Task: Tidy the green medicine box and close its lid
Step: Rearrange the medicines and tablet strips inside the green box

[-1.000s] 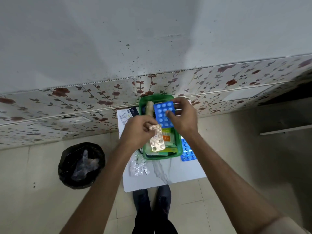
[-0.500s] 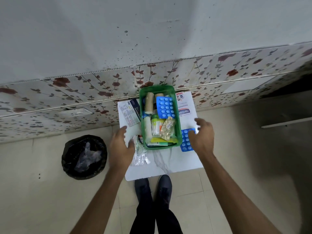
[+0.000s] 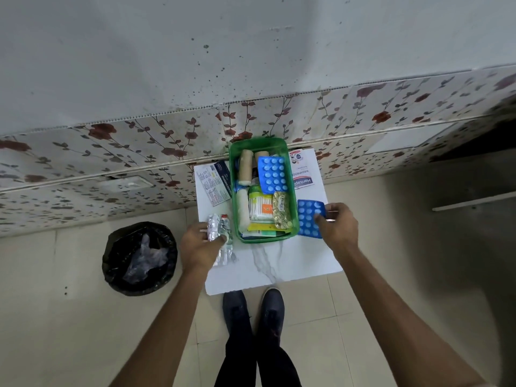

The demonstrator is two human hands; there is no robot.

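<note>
The green medicine box [image 3: 234, 174] stands open on a small white table [image 3: 304, 261], against the wall. Inside lie bandage rolls, a blue blister pack [image 3: 272, 174], a pack of cotton buds and a gold pill strip [image 3: 282, 210]. No lid is in sight. My left hand [image 3: 199, 245] pinches a silver pill strip [image 3: 215, 227] just left of the box. Right of the box, my right hand [image 3: 339, 227] grips a second blue blister pack [image 3: 308, 217] by its edge, lifted slightly off the table.
More silver strips [image 3: 224, 254] lie by my left hand. A printed carton [image 3: 215, 185] sits left of the box, a white Hansaplast packet [image 3: 303, 170] to its right. A black-lined bin [image 3: 139, 258] stands on the floor to the left. My feet are below the table.
Both hands left the box after setting the gold strip and blue pack inside. The left hand moved to the silver strips and took one; the right hand took hold of the blue pack outside.
</note>
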